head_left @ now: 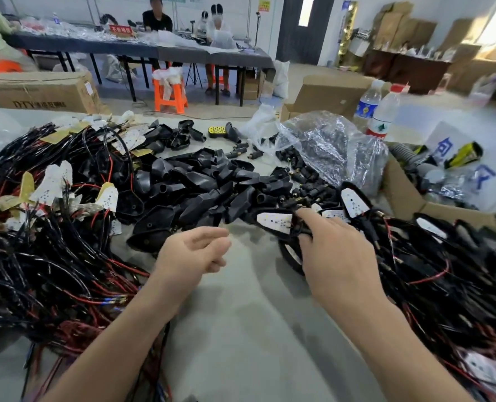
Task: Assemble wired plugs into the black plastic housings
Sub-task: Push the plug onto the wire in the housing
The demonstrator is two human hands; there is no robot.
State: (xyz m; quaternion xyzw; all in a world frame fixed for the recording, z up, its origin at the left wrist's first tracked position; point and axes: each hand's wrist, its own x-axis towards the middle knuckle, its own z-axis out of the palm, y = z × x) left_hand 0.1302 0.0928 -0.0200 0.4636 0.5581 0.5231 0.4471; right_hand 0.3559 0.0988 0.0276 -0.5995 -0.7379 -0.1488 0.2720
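black plastic housings (pixel 200 192) lie heaped on the desk (pixel 241 314) between tangles of wired plugs (pixel 52 256). left hand (pixel 193 253) hovers loosely curled, empty; right hand (pixel 335 253) reaches among the plugs, grip unclear.

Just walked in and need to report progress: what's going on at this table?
A person is working at a table. The right hand pinches a wired plug by the heap on the right. The left hand is loosely curled and holds nothing. Black housings lie heaped in the middle.
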